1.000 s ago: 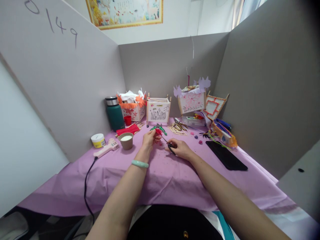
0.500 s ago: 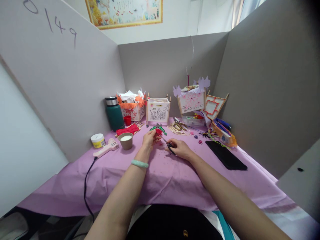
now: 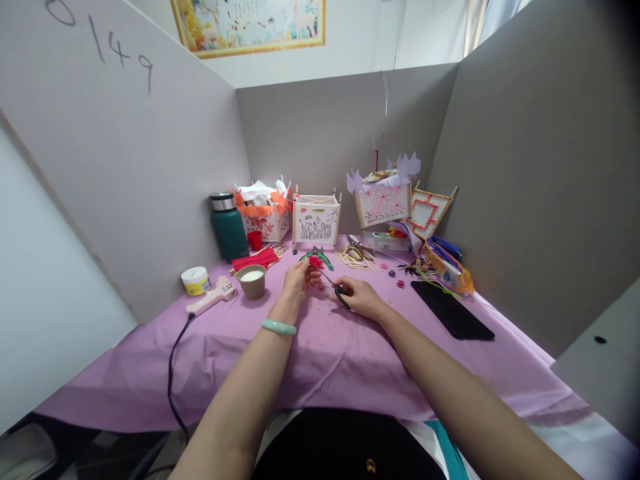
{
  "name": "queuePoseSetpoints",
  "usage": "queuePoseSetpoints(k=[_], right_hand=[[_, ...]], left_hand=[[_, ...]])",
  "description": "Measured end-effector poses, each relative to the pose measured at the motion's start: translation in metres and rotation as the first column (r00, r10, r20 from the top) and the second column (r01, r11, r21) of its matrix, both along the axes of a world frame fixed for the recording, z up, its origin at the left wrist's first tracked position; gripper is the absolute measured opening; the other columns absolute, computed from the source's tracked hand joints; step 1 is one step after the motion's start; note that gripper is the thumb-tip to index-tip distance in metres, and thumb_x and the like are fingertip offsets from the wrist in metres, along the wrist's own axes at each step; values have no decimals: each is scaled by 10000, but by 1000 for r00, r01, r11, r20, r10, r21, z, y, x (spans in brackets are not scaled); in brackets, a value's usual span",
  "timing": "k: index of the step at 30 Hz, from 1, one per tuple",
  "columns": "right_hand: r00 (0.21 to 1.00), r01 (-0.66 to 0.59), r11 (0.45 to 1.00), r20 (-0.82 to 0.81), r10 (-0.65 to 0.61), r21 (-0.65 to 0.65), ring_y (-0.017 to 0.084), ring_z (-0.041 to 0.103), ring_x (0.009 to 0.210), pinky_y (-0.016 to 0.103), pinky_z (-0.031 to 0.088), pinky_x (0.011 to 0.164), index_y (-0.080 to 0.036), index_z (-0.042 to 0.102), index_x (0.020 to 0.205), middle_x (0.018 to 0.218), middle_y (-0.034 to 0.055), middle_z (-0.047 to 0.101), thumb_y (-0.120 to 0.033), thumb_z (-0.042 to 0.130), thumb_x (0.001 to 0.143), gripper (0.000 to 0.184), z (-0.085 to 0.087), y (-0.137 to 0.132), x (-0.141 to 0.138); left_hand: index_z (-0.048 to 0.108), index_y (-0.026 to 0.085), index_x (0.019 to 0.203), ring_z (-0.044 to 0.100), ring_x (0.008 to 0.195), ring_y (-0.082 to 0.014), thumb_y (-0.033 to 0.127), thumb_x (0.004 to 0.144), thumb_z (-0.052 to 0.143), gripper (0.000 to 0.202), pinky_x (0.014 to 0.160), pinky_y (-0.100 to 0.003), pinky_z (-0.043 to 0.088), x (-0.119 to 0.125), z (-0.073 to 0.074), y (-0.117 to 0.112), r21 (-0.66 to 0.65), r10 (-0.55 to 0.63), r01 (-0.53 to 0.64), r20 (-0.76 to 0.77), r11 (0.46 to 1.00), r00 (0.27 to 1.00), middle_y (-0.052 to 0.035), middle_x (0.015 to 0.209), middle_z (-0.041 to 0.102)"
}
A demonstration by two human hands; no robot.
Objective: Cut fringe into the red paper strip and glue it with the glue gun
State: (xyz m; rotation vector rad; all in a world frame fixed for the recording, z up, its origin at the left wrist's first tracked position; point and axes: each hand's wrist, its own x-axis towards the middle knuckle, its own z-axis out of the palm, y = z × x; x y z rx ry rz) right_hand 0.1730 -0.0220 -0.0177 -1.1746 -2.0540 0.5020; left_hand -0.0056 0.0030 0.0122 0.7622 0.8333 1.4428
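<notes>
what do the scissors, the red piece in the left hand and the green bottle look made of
The scissors: probably steel blades, thin and greyish; dark handles, perhaps plastic.
The red piece: maybe paper or fabric, its edge looking frilly; finish too small to tell.
The green bottle: likely coated metal, body satiny, with a shiny silver band near the top.

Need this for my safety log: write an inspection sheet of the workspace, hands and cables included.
Surface: purple cloth, creased at the front, with small scraps scattered on it.
Items in use: red piece and scissors; blades point toward the piece, contact too small to tell.
Clutter: loose sticks, green-handled pliers, cup, bottle.
Hands: left hand holds the red piece, right hand the scissors.
Cables: black cord from pink tool hangs over the front edge.
Surroundings: grey partitions on three sides.
</notes>
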Motion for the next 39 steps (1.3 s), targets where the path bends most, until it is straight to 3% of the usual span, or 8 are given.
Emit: queuePoseSetpoints(k=[26,39], right_hand=[[1000,7,1000,12,-7,9,121,497,594,214,334,547,-202,654,901,639,-30,569,-447,671,714,309,3,-3,-1],[1000,-1,1000,31,0,26,119,508,599,212,337,554,-200,656,914,652,-28,583,-433,683,717,306,2,-2,-1]], left_hand=[[563,129,795,578,442,-94,215,899,483,157,465,-192,472,-1,2,-1,-14,4,-3,18,1000,1000,-13,556,605],[551,129,808,582,435,-96,225,852,576,108,458,-201,457,-1,-2,3,-12,71,-70,24,997,997,5,592,608]])
